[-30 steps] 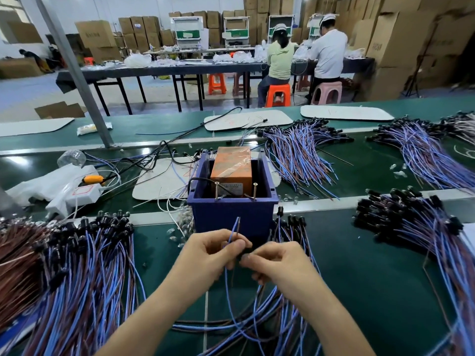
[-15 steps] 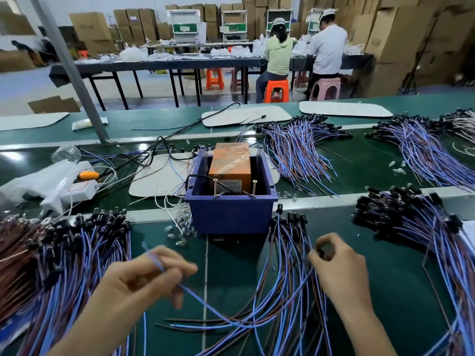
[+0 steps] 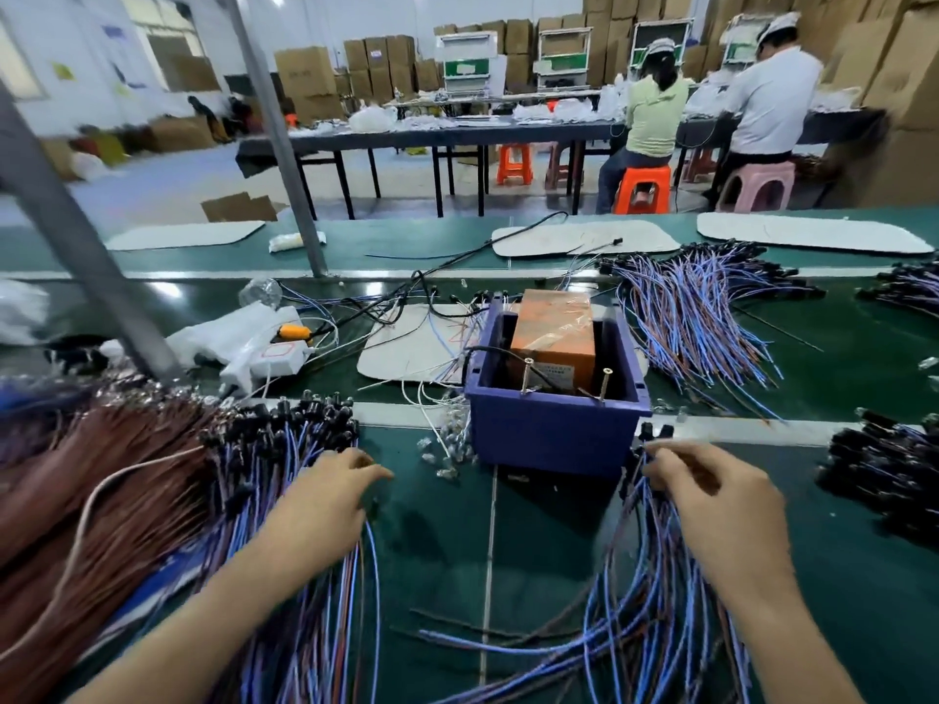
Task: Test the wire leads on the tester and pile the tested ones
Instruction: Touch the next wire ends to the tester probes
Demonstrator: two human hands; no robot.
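Observation:
The tester is an orange box inside a blue bin, with two upright screws at its front. My left hand lies on the right edge of a big pile of blue and brown wire leads, fingers loosely stretched; a blue lead trails from under it. My right hand reaches into the heap of leads right of the bin and pinches one by its black end, next to the bin's corner.
A mass of brown leads fills the far left. More lead piles lie at the right and behind the bin. Small clear bulbs, a white adapter and a slanted metal post stand nearby.
My hands parted from in front of the bin. The left carried a blue lead over to the left pile; the right moved to the heap beside the bin.

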